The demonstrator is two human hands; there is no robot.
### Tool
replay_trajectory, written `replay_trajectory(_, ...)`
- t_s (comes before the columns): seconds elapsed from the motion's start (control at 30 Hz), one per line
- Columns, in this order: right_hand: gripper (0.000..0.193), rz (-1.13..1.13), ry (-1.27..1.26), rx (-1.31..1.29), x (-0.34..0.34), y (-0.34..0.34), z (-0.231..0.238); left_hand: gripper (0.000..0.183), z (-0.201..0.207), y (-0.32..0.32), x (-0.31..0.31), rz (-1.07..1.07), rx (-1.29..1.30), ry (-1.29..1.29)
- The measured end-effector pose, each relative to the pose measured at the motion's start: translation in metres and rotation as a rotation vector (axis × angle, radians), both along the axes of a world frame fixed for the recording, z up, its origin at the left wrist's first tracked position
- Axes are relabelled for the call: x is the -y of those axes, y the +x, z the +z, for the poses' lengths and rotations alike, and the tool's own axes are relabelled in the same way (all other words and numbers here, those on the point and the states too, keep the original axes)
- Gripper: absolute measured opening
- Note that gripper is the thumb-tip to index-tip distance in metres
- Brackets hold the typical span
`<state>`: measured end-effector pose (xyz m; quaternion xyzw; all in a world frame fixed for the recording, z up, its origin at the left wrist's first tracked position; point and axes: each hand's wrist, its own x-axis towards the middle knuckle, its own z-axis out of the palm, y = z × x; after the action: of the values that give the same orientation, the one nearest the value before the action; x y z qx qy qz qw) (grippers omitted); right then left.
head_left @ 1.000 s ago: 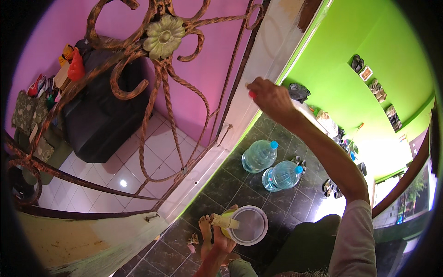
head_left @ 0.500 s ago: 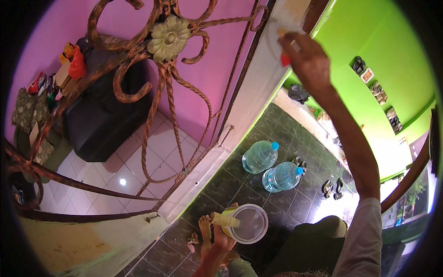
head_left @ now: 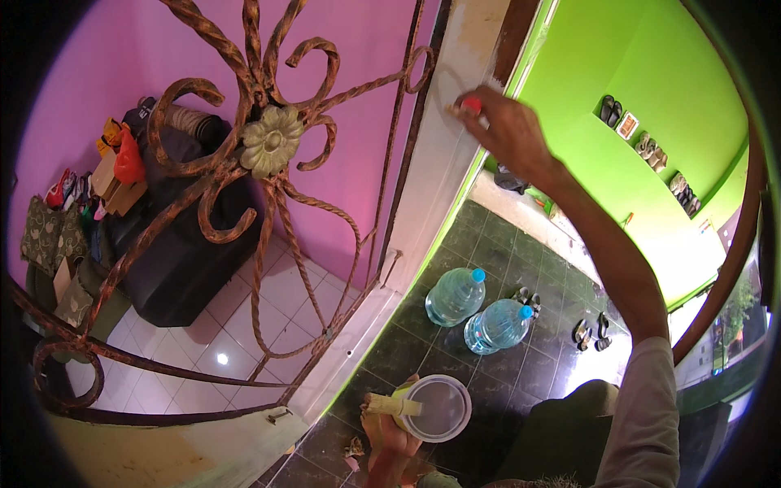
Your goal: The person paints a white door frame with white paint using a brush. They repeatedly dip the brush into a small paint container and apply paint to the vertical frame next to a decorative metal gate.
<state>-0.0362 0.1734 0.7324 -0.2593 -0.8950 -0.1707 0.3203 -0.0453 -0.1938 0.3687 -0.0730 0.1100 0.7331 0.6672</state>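
My right hand (head_left: 508,130) is raised against the white-painted frame (head_left: 423,179) of the opening, its fingers closed round a small tool with a red end (head_left: 471,104). The fingers hide most of the tool, so its kind is unclear. Low in the middle, my left hand (head_left: 396,439) grips a round tub (head_left: 465,427) with a pale rim, tilted so that its whitish inside shows. Over the tub's left rim lies a flat, pale tan brush-like piece (head_left: 389,405), one end inside the tub.
A twisted iron grille (head_left: 244,61) with a metal flower (head_left: 272,141) stands close on the left. Behind it are a black sofa-like bulk (head_left: 183,268) and piled goods. Two large water bottles (head_left: 454,297) and several sandals (head_left: 602,329) stand on the dark tiles (head_left: 390,358).
My right hand has moved left and slightly down along the frame, with the red end turned. The view has shifted, bringing the grille lower. The tub remains in my left hand.
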Motion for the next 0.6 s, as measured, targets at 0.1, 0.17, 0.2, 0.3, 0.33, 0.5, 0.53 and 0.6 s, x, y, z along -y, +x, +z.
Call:
replay_trajectory(0.1, 0.035, -0.083, 0.136, 0.000, -0.001, 0.003, 0.054, 0.078, -0.002, 0.001, -0.002, -0.025, -0.052, -0.018)
replay_trajectory(0.17, 0.027, -0.171, 0.159, -0.011, 0.005, -0.003, 0.087, 0.077, 0.002, 0.003, -0.004, -0.029, -0.076, -0.038)
replay_trajectory(0.2, 0.025, -0.074, 0.258, -0.014, 0.001, 0.001, 0.100, 0.078, 0.005, 0.003, -0.004, -0.023, -0.071, -0.009)
replay_trajectory(0.3, 0.016, 0.074, 0.541, 0.019, 0.019, 0.004, 0.120, 0.079, 0.011, 0.003, -0.003, -0.009, -0.057, 0.075)
replay_trajectory(0.33, 0.011, 0.095, 0.669, 0.053, 0.030, 0.000, 0.120, 0.080, 0.010, 0.004, -0.003, -0.008, -0.049, 0.093)
replay_trajectory(0.5, 0.022, 0.351, 0.692, -0.092, 0.008, 0.016, 0.116, 0.082, 0.016, 0.003, -0.003, -0.033, -0.134, -0.026)
replay_trajectory(0.53, 0.029, 0.421, 0.397, -0.254, 0.003, 0.019, 0.112, 0.082, 0.016, 0.003, -0.003, -0.025, -0.140, -0.008)
replay_trajectory(0.6, 0.033, 0.223, 0.201, -0.442, -0.001, 0.023, 0.115, 0.082, 0.013, 0.002, -0.003, -0.024, -0.133, 0.002)
